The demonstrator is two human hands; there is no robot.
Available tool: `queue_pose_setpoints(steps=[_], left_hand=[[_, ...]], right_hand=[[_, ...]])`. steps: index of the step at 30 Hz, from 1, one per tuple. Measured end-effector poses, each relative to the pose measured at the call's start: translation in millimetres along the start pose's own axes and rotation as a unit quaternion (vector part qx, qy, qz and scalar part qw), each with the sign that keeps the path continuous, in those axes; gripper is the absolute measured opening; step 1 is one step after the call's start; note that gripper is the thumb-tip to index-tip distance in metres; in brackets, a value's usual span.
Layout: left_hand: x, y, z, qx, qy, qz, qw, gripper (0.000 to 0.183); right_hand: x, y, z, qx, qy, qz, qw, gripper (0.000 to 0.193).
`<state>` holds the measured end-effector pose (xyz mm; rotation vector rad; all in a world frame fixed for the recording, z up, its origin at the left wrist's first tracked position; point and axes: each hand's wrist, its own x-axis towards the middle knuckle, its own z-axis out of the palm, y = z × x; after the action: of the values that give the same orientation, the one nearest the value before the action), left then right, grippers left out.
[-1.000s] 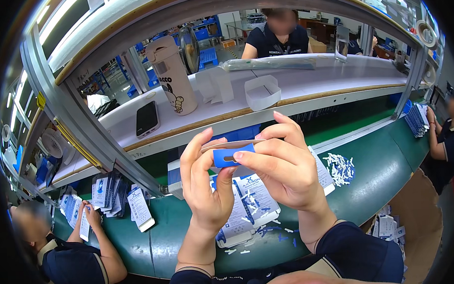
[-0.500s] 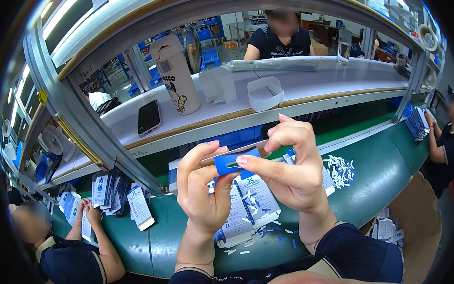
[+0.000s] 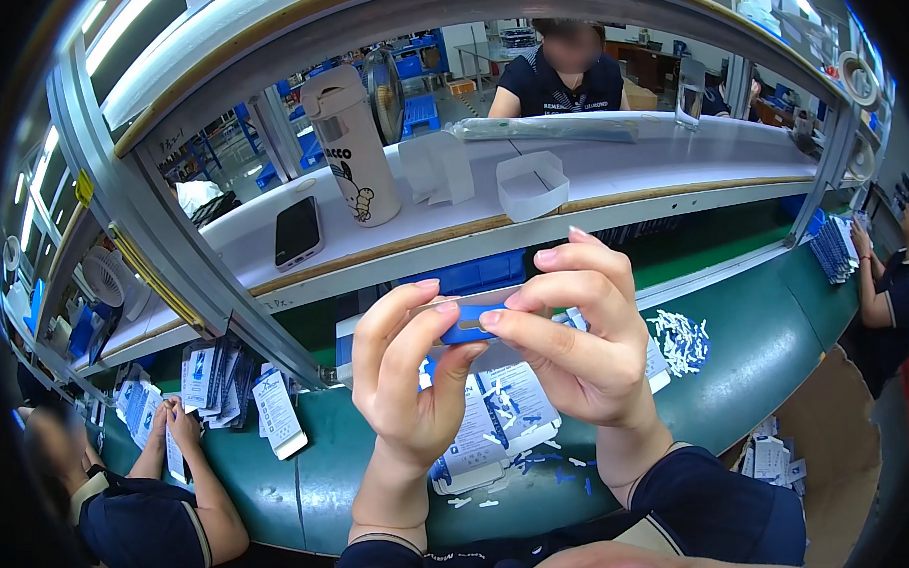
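A thin cardboard box [image 3: 461, 332] with a blue end flap and a slot in it is held up between my two hands. My left hand [image 3: 403, 381] pinches the left side, its fingertips at the upper edge and thumb below. My right hand [image 3: 584, 355] grips the right side, with the index fingertip against the blue flap by the slot. Most of the box is hidden behind the flap and my fingers. Below my hands, flat printed cartons [image 3: 470, 454] in white and blue lie on the green bench, with small cut-out scraps [image 3: 509, 407] scattered over them.
More scraps form a pile [image 3: 680, 341] on the green bench [image 3: 746, 319]. The shelf above holds a phone [image 3: 299, 232], a tumbler [image 3: 355, 152] and an open paper tray [image 3: 533, 186]. A cardboard bin [image 3: 830, 441] stands at right. Co-workers sit left, right and opposite.
The blue flap has tilted and folded toward the box, so less of its face shows. My left index finger and right fingers have closed in on the flap's edges.
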<state>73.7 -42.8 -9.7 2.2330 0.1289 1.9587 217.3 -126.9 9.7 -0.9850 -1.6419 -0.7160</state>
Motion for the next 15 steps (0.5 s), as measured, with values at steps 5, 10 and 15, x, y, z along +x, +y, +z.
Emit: queue_pose_setpoints(steps=[5, 10, 15], left_hand=[[-4.7, -0.8, -0.5, 0.0, -0.025, -0.019, 1.0, 0.027], [-2.2, 0.9, -2.2, 0.014, -0.032, 0.001, 0.999, 0.021], [-2.4, 2.0, -2.3, -0.031, -0.044, -0.023, 0.998, 0.017]], right_hand=[[-0.2, 0.6, 0.9, 0.017, -0.015, 0.013, 1.0, 0.028], [-0.6, -1.4, 0.6, 0.036, -0.03, 0.023, 0.999, 0.027], [0.8, -0.5, -0.2, 0.057, -0.041, 0.032, 0.997, 0.021]])
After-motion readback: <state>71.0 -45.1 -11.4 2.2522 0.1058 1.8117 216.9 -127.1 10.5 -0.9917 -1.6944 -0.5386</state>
